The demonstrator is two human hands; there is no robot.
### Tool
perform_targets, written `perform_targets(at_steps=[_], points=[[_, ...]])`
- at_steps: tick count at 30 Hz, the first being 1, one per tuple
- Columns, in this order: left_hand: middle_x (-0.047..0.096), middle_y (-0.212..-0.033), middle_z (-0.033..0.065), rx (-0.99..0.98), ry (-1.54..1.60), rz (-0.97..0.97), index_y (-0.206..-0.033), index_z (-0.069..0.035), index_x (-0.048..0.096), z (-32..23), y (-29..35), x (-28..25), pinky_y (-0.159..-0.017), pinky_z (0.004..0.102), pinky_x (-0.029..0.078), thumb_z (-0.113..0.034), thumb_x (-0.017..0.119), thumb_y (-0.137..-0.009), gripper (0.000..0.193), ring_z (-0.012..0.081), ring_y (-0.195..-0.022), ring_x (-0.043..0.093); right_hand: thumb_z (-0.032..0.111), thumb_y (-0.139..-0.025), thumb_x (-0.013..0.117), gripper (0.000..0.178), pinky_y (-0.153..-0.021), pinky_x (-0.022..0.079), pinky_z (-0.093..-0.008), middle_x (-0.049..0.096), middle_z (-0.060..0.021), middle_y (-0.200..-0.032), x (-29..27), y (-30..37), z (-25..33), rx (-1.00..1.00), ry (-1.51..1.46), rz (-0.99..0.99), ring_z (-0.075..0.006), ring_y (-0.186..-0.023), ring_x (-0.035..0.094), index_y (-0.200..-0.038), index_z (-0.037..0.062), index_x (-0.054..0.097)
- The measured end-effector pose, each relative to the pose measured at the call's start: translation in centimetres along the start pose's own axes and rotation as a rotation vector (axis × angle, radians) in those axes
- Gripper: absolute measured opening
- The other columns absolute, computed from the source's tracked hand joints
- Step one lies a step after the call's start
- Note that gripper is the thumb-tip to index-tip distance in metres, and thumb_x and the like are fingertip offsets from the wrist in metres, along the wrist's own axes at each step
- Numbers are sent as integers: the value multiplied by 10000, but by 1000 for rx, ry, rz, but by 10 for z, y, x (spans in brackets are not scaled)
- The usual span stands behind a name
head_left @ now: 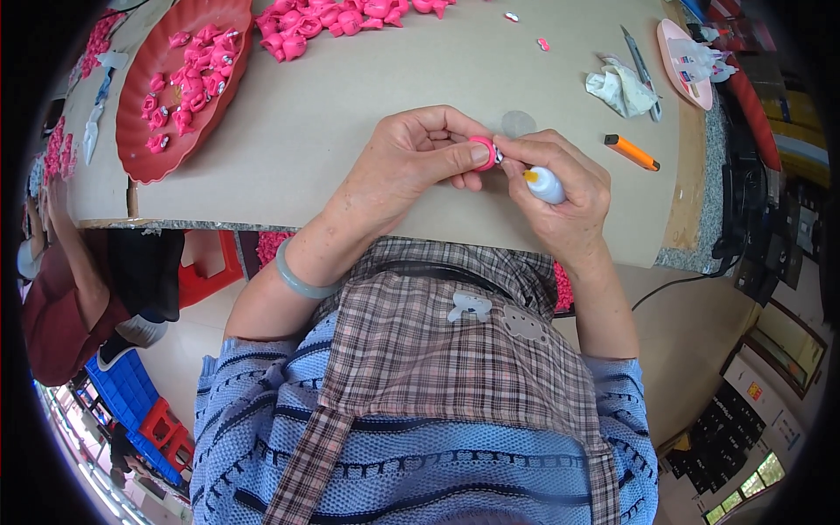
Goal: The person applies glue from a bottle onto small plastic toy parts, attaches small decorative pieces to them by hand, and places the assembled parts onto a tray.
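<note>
The left hand (420, 156) is grasping a small, rounded, bright-pink piece (482, 152) in its grip, between thumb and fingers, above the flat, beige worktop (306, 131). The right hand (564, 179) is holding a small, white, yellow-tipped bottle (547, 186) against its palm, while its thumb and forefinger are meeting the piece's right edge. An orange, black-ended marker (632, 152) is lying to the right; a red, scalloped dish (140, 105) is holding similar pink pieces (194, 80) at left.

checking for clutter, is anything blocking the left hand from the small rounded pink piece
Nothing visible does: the left hand pinches the small rounded pink piece. The right hand, holding a white bottle with yellow tip, is at its right.
</note>
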State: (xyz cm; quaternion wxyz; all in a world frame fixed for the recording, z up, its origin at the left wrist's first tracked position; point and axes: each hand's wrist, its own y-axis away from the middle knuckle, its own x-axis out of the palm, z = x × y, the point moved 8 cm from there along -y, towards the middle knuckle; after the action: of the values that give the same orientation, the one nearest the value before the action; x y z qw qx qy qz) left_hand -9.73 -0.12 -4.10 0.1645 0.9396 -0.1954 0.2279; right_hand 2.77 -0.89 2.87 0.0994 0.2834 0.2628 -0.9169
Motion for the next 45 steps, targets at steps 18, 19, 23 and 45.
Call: perform_targets(at_steps=[18, 19, 23, 45], points=[[662, -779, 80, 81, -183, -162, -938, 46, 614, -5, 6, 4, -615, 195, 511, -33, 629, -865, 108, 81, -670, 608, 2, -730, 698, 203, -504, 519, -268, 643, -112, -739, 5, 10, 7, -186, 166, -96, -209, -627, 647, -925, -6, 643], [664, -785, 85, 84, -187, -170, -939, 47, 613, -5, 7, 4, -617, 196, 512, -30, 627, -866, 107, 82, -672, 611, 2, -730, 698, 203, -504, 519, -268, 643, -112, -739, 6, 10, 6, -185, 165, -96, -209, -627, 647, -925, -6, 643], [667, -790, 92, 80, -184, -183, -942, 50, 610, -6, 7, 5, -620, 197, 516, -24, 621, -868, 105, 90, -684, 622, -16, -721, 699, 214, -496, 514, -260, 644, -111, -735, 5, 11, 6, -197, 165, -118, -202, -618, 646, -927, -7, 643], [662, -792, 84, 83, -173, -163, -972, 44, 606, -6, 6, 2, -637, 200, 516, -29, 608, -879, 118, 92, -700, 622, -26, -718, 698, 213, -483, 500, -259, 642, -100, -736, 6, 10, 6, -201, 174, -140, -189, -607, 638, -923, 3, 646]])
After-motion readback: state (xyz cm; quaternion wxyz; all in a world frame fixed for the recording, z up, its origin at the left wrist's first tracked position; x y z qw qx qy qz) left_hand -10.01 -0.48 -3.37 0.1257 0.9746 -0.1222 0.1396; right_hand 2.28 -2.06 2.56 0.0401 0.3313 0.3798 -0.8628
